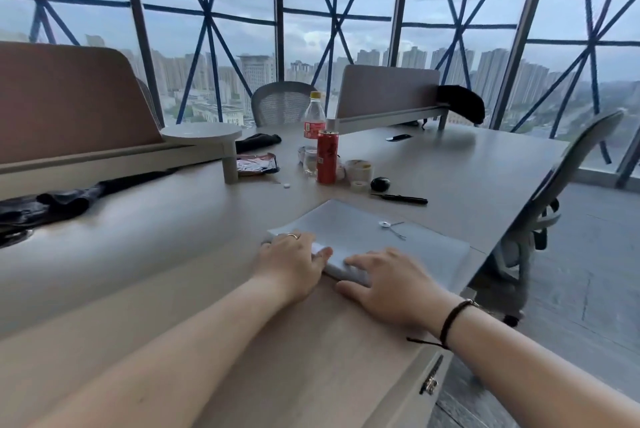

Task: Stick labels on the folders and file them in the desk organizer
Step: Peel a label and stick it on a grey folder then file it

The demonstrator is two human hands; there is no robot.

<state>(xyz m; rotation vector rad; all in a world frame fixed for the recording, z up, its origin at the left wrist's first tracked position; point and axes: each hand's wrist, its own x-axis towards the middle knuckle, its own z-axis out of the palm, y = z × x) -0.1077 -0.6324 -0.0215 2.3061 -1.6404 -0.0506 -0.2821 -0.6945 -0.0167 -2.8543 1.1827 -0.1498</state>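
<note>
A pale grey-blue stack of folders [374, 237] lies flat on the wooden desk [173, 254], near its right edge. The top folder has a round string clasp [385, 224]. My left hand [289, 263] rests on the stack's near left corner, fingers spread over the edge. My right hand [388, 280] lies on the near edge of the stack, fingers flat on top and thumb on the desk. No labels or desk organizer can be made out.
Behind the folders stand a red can [327, 157], a plastic bottle [314, 119], tape rolls [358, 171], a black pen [401, 198] and a snack packet [256, 164]. Dark cloth [52, 206] lies at left. An office chair [540, 219] stands by the desk's right edge.
</note>
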